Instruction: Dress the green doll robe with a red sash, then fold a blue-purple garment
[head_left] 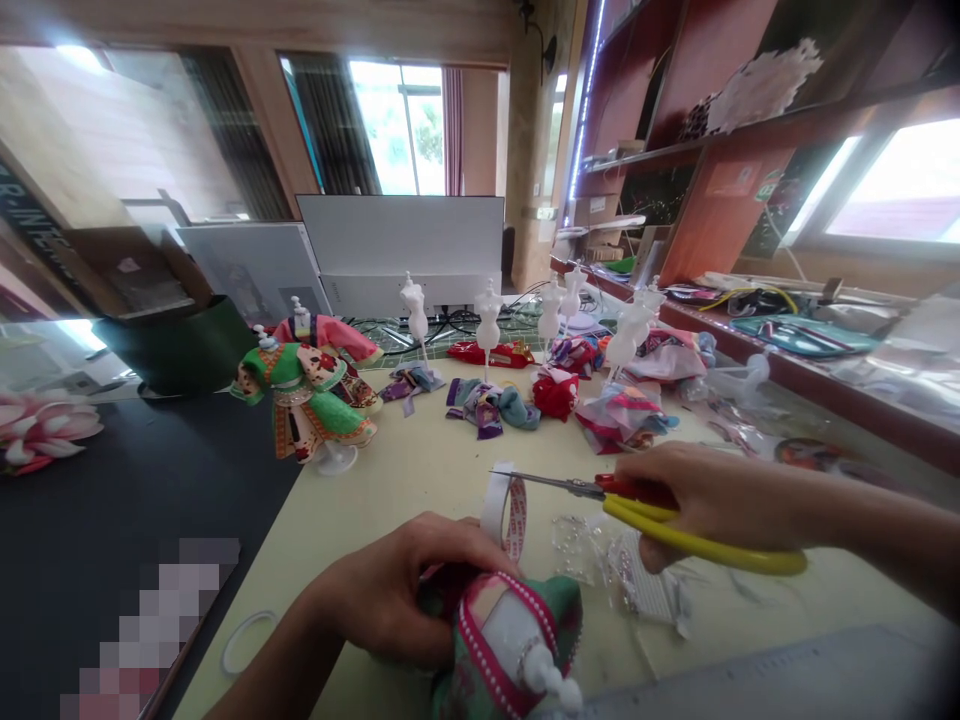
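My left hand (397,590) is closed around a small white mannequin (525,645) dressed in green and pink cloth with red-and-white ribbon trim. A loop of that ribbon (506,515) stands up from it. My right hand (705,495) grips scissors (660,520) with yellow and red handles. Their blades point left and reach the top of the ribbon loop.
A dressed mannequin in green and red (311,400) stands at the left on the pale table (420,470). Several bare white mannequins (488,315) and piles of fabric scraps (491,405) lie behind. Clear plastic bags (637,580) lie under the scissors. A white ring (247,640) sits near the table's edge.
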